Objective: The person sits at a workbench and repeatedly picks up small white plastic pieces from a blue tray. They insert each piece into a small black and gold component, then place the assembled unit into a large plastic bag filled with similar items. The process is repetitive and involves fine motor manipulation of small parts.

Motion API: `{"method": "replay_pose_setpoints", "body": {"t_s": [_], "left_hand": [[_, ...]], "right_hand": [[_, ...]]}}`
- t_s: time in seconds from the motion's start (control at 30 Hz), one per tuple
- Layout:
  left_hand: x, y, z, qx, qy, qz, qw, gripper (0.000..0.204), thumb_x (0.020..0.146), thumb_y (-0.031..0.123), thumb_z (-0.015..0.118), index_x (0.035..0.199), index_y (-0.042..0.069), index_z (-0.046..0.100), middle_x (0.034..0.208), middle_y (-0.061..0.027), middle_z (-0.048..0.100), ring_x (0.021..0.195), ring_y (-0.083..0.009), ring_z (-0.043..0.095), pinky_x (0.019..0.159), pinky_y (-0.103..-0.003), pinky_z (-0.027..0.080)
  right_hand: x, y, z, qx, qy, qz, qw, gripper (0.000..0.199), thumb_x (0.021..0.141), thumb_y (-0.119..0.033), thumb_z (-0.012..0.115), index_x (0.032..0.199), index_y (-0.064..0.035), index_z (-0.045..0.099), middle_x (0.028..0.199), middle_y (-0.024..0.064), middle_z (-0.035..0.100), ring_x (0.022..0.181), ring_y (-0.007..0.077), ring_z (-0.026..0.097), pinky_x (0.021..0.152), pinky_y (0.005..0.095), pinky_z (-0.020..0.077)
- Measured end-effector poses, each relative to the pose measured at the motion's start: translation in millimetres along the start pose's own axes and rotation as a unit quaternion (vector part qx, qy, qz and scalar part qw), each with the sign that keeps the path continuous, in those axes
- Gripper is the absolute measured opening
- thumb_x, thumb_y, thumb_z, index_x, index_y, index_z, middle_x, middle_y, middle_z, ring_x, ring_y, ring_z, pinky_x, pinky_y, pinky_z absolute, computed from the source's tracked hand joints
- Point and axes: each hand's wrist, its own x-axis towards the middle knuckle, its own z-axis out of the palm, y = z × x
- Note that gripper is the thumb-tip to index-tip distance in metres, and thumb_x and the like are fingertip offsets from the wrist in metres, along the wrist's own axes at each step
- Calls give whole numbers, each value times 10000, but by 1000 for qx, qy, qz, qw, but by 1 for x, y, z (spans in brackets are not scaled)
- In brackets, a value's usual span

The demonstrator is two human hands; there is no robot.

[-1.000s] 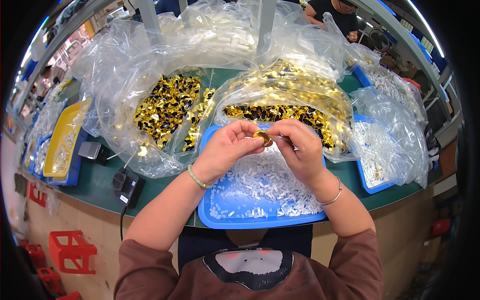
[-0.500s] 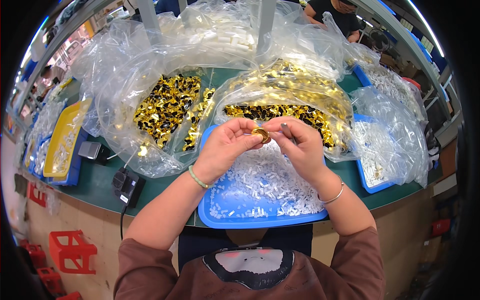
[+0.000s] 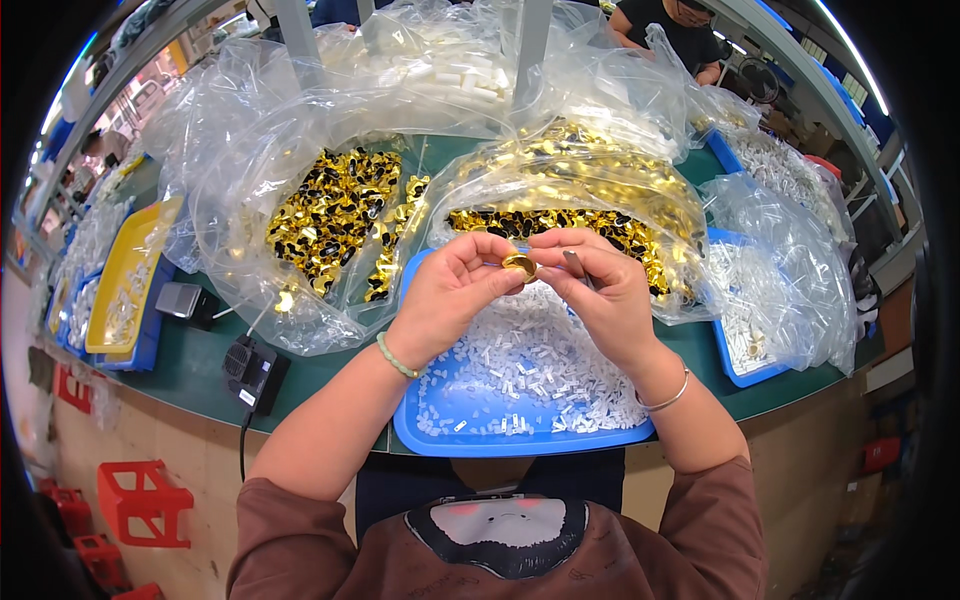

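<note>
My left hand [image 3: 462,283] pinches a small round gold part [image 3: 520,264] between thumb and fingers, its hollow side showing. Close against it, my right hand [image 3: 598,283] is closed, with a slim dark metal tool [image 3: 574,264] sticking out between its fingers; the tool's kind is not clear. The right thumb and fingertips meet the gold part's edge, and what they pinch there is too small to make out. Below both hands lies a blue tray [image 3: 520,443] strewn with small white plastic pieces [image 3: 540,350].
Clear bags of gold-and-black parts [image 3: 335,215] spread behind the tray. A black device [image 3: 254,372] with a cable sits left, near a yellow tray [image 3: 112,290]. Another blue tray [image 3: 765,375] stands right. Metal posts [image 3: 530,50] rise behind; a co-worker [image 3: 665,35] is at the far right.
The gold part has tilted slightly in my left fingers. My right fingers have shifted a little. The blue tray has moved very slightly left.
</note>
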Motion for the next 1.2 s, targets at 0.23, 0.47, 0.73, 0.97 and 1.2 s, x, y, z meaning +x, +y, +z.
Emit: {"method": "replay_pose_setpoints", "body": {"t_s": [0.23, 0.47, 0.73, 0.97, 1.2], "left_hand": [[-1, 1, 1, -4, -5, 23, 1000, 267, 901, 21, 641, 1143, -23, 538, 1066, -90, 639, 975, -129, 640, 875, -259, 528], [3, -4, -1, 0, 7, 45, 999, 242, 920, 37, 620, 1148, 12, 544, 1077, -59, 617, 998, -117, 612, 895, -271, 525], [2, -7, -2, 12, -5, 61, 998, 277, 905, -5, 625, 1163, -1, 523, 1095, -71, 600, 1030, -127, 609, 897, -257, 512], [1, 0, 5, 56, 40, 125, 990, 257, 910, 0, 619, 1153, 3, 537, 1076, -91, 632, 1037, -152, 622, 935, -275, 501], [15, 27, -59, -288, 303, 139, 898, 355, 993, 311, 527, 1147, -7, 560, 1127, -118, 630, 1003, -170, 622, 904, -261, 518]], "right_hand": [[-2, 2, 2, 56, -3, 37, 998, 152, 880, -11, 639, 1016, 15, 703, 1054, 63, 681, 834, 85, 601, 686, 214, 465], [2, -14, -2, -11, -31, 43, 999, 156, 884, -2, 631, 1028, 3, 691, 1081, 90, 683, 845, 127, 644, 702, 230, 499], [1, -1, 6, -216, -30, -183, 959, 271, 842, 25, 653, 1104, -43, 668, 1074, 149, 670, 901, 261, 680, 724, 302, 548], [8, 0, -13, -191, 32, -124, 973, 256, 855, 22, 631, 1103, -32, 663, 1045, 154, 674, 823, 267, 672, 691, 293, 532], [10, 5, -39, -322, -77, 34, 943, 165, 857, -109, 640, 988, -13, 671, 915, 159, 659, 782, 348, 635, 713, 401, 499]]}}
